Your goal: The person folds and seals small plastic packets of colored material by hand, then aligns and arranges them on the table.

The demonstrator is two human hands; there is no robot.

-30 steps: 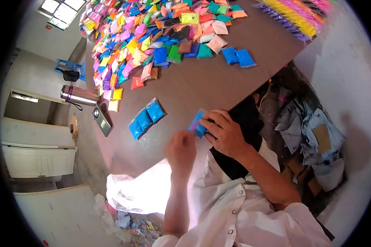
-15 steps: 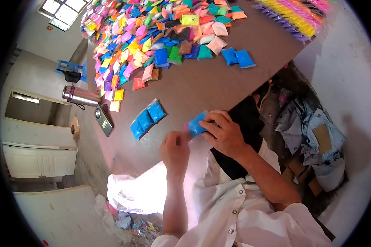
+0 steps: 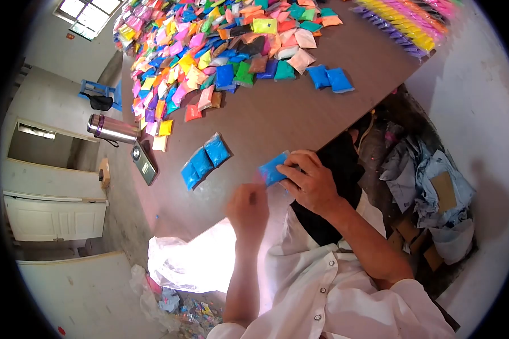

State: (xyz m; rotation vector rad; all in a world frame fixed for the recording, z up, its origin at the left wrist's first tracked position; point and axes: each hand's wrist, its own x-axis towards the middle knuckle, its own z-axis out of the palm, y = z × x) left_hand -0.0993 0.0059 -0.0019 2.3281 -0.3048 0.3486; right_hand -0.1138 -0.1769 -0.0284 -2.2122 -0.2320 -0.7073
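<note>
A small plastic packet of blue material (image 3: 273, 169) is pinched between the thumb and fingers of my right hand (image 3: 314, 183), just above the near part of the table. My left hand (image 3: 247, 206) is curled closed at the packet's left end, smeared by motion. Its fingertips are hidden, so whatever it pinches cannot be made out; a pinkish blur shows at that end of the packet. To the left, a joined strip of blue packets (image 3: 205, 161) lies flat on the brown table (image 3: 266, 121).
A large heap of colourful packets (image 3: 209, 62) covers the far left of the table, with two blue packets (image 3: 329, 78) at its right. Bundled colourful packs (image 3: 398, 25) lie at the far corner. A steel flask (image 3: 113, 129) and a phone (image 3: 145, 163) sit along the left edge.
My left hand has shifted slightly right and down and is more blurred. The right hand keeps its hold on the blue packet. The camera view has shifted slightly.
</note>
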